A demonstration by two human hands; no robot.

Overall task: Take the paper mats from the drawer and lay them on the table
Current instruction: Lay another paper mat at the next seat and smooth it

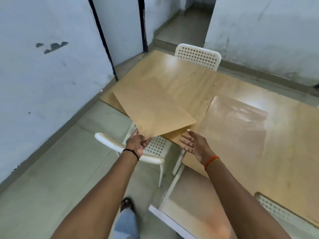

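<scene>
A light wooden table with a glossy top stands on a pale tiled floor. A textured paper mat lies flat on the table's right part, shining under the light. Another brown paper mat sits tilted over the table's near left corner, its far part over the tabletop and its near corner sticking out past the edge; whether it touches the wood cannot be told.

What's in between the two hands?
In the head view, the near corner of the paper mat hangs between the left hand and the right hand, above the white chair.
</scene>
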